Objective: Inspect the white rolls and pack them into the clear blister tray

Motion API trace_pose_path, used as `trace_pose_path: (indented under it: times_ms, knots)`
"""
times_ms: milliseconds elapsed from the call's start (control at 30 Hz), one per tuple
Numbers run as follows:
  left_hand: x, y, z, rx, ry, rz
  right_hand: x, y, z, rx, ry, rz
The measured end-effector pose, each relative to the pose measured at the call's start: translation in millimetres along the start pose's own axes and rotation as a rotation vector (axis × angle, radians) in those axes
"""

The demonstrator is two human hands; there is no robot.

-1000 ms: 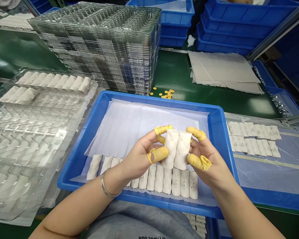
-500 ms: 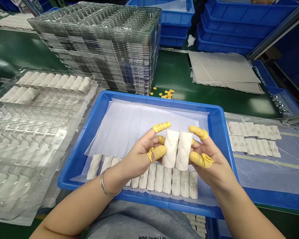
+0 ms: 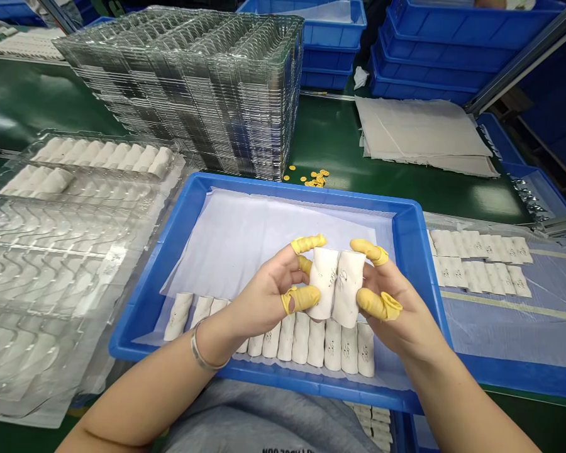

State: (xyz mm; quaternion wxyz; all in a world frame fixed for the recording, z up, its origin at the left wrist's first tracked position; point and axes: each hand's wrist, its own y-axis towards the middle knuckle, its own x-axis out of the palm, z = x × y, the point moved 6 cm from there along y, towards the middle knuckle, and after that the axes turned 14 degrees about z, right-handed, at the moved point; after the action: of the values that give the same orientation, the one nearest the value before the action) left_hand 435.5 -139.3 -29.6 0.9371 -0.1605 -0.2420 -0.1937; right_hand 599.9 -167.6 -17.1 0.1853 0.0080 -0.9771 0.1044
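**Two white rolls pinched together, right over the blue tray!**

And here they are, two white padded rolls [image 3: 334, 287] side by side, printed marks showing, held up just above the tray's lined floor. The left hand [image 3: 264, 296] and the right hand [image 3: 387, 302] have them clasped between them, fingertips pressed on either side, yellow rubber finger cots [image 3: 302, 300] on several fingers. Directly below, a long row of matching rolls [image 3: 316, 343] lies along the near side of the blue plastic tray [image 3: 283, 187], on a white sheet [image 3: 264, 245].

So how far along? To the left, rolls sit only in the far cavities of a clear plastic tray [image 3: 66, 251], with bare moulded cavities nearer. To the right, two more rows of rolls [image 3: 476, 251] lie on plastic film. Beyond, on the green surface [image 3: 339, 138], a tall stack of clear trays [image 3: 193, 94], small gold discs [image 3: 317, 178], beige sheets [image 3: 419, 135], and stacked blue crates [image 3: 434, 56]!
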Motion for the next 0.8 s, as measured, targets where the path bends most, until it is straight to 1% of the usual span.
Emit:
trace_pose_path:
  times_ms: [67, 133, 233, 300, 400, 433, 500, 567, 800]
  knots:
    - [0.0, 0, 0, -0.017, -0.014, -0.006, -1, 0, -1, 0.037, 0.009, 0.031]
    - [0.3, 0, 1, 0.016, 0.022, -0.004, -2, 1, -1, 0.033, 0.002, 0.048]
    - [1.6, -2, 4, 0.111, 0.178, 0.022, 2, 2, -3, -0.069, -0.061, 0.035]
    - [2.0, -4, 9, 0.237, 0.345, 0.073, 4, 0, -4, -0.155, -0.136, 0.049]
    - [6.8, -10, 21, 0.541, 0.576, 0.115, 3, -2, -6, -0.272, -0.236, 0.094]
    - [9.0, -12, 24, 0.627, 0.618, 0.111, 2, -3, -7, -0.309, -0.262, 0.100]
    - [11.7, -14, 27, 0.732, 0.650, 0.099, 2, -4, -8, -0.367, -0.307, 0.097]
    - [12.0, -16, 29, 0.777, 0.654, 0.097, 1, -4, -10, -0.406, -0.343, 0.097]
    - [11.3, -17, 32, 0.800, 0.644, 0.107, 2, -5, -11, -0.433, -0.360, 0.119]
